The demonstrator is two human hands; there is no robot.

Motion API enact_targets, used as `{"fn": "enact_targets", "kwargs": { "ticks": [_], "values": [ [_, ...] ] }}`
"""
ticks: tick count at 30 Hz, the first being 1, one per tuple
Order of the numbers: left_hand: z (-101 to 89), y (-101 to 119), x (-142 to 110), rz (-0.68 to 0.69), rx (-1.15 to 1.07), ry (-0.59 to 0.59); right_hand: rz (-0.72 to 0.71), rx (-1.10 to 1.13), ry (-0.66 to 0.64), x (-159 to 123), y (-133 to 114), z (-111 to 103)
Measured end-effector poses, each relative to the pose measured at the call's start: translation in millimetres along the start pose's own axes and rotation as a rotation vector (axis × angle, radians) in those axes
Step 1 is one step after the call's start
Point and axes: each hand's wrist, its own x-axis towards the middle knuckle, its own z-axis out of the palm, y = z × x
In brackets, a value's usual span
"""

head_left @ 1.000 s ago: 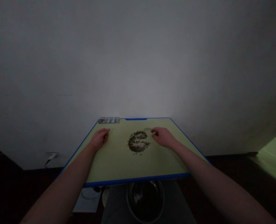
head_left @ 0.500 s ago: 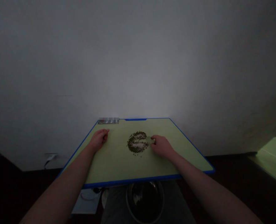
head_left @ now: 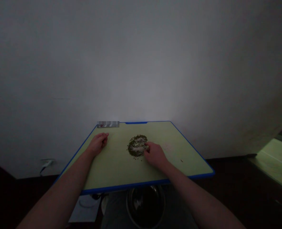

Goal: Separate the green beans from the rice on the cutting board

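Note:
On the pale yellow-green board lies a flat round pile of small grains, dark green mixed with whitish ones. My right hand is at the pile's right edge, thumb and fingers curled together at the grains; what they pinch is too small and dim to make out. To the left, apart from the pile, my left hand rests on the board with its fingers folded in and one fingertip pointing forward. Nothing shows in it.
A metal bowl sits in my lap below the board's blue front edge. A blurred-out strip lies at the far left corner. A small dark sliver is on the right. The wall rises behind the board.
My right hand has moved left, closer against the grains, and its thumb and fingers have drawn together. The left hand stays put. The whole view has shifted slightly.

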Motion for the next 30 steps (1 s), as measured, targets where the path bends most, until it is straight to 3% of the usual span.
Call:
{"fn": "enact_targets", "kwargs": {
  "ticks": [6, 16, 24, 30],
  "values": [
    [-0.1, 0.4, -1.0, -0.003, 0.003, 0.008, 0.093, 0.004, 0.055, 3.3, 18.3, -2.4],
    [1.5, 2.7, -2.7, -0.010, 0.009, 0.009, 0.289, 0.043, 0.161, -0.9, 74.0, -39.2],
    [-1.3, -0.8, 0.3, 0.000, -0.001, -0.013, 0.268, 0.069, 0.186, -20.1, 80.1, -42.1],
    [-0.6, -1.9, 0.6, 0.002, 0.007, -0.022, 0.230, 0.022, 0.090, 26.0, 95.1, -68.6]
  ]
}}
